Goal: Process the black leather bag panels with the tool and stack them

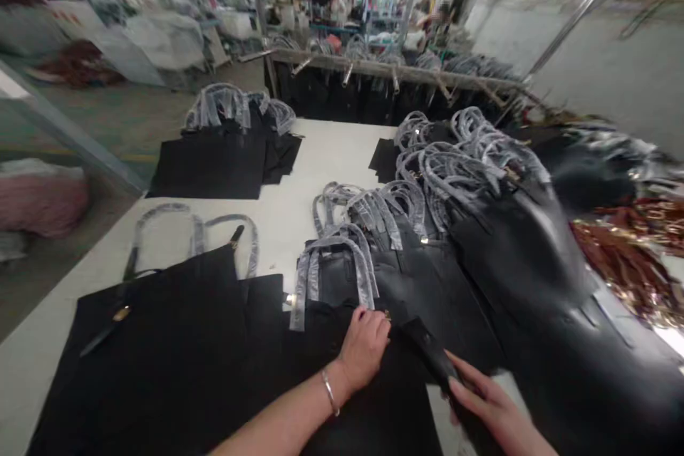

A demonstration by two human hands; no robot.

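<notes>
- Left hand point(364, 350) is down on a black bag point(422, 285) at the near edge of the bench point(315, 157), fingers curled around a small gold fitting at the bag's top edge, just below its wrapped handles point(331, 267).
- Right hand point(494, 410) comes in from the lower right, fingers closed loosely along a narrow black strap point(432, 356) that runs up toward the left hand.
- That bag lies at the front of an overlapping row of bags point(507, 242), all black with handles in plastic wrap, fanned back toward the right.
- By the look of it, the step in hand is fitting or checking the strap at the gold hardware, and it seems only just begun: both hands are on the parts and nothing looks joined yet.
- The next move likely calls for holding the fitting steady with the left while the right feeds the strap end in cleanly, without twisting it.
- Flat black panels point(160, 342) lie to the left, another pile point(224, 149) farther back, brown straps point(630, 263) at the right edge.
</notes>
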